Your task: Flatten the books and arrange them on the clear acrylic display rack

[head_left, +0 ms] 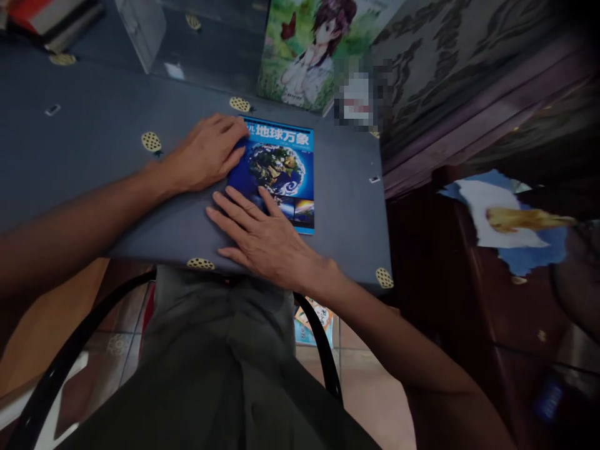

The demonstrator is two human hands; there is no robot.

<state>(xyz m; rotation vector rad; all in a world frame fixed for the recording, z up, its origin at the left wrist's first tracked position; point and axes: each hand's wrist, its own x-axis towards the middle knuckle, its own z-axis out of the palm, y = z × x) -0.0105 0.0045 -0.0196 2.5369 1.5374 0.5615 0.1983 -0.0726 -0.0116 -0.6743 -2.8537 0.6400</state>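
A blue book (pixel 300 181) with an Earth globe and large white characters on its cover lies closed and flat on the grey tablecloth (pixel 347 206) in front of me. My left hand (pixel 210 151) rests at its upper left edge, fingertips on the cover and the palm on the cloth. Lower down, my right hand (pixel 262 234) lies flat, fingers spread, over the book's lower left corner and the cloth beside it. Neither hand grips anything. Parts of the cover's left side are hidden under my fingers.
Behind the book stands a picture with a drawn figure (pixel 304 56), near a clear panel (pixel 140 31). More books (pixel 51 19) are stacked at the far left. A dark curtain (pixel 435 94) hangs on the right. Black chair armrests (pixel 323 350) curve around my lap.
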